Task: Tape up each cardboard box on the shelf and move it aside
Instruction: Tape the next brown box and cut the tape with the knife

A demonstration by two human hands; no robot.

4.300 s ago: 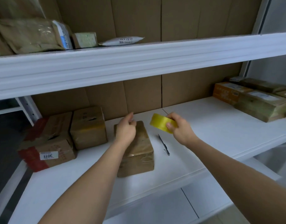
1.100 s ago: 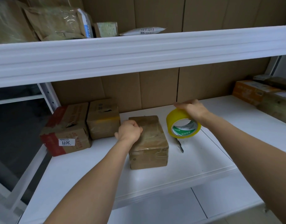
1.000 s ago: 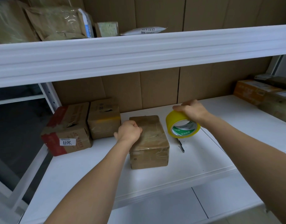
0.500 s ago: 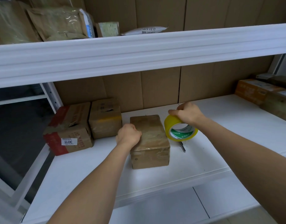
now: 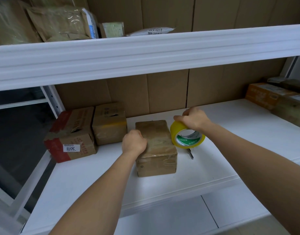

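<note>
Our left hand (image 5: 134, 143) rests curled on the left top edge of the cardboard box (image 5: 156, 148) (mid-shelf (image 5: 230, 150), already glossy with tape). Our right hand (image 5: 194, 118) curls its fingers (image 5: 178, 118) over the yellow tape roll (image 5: 187, 135), just beside the box's right side.

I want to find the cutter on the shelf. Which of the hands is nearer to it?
Right. The right hand holds the yellow tape roll just above the cutter; the left hand rests on the box, farther away.

Brown taped cardboard box (image 5: 156, 146) flat mid-shelf, yellow tape roll (image 5: 187, 137) tilted against its right side
</note>
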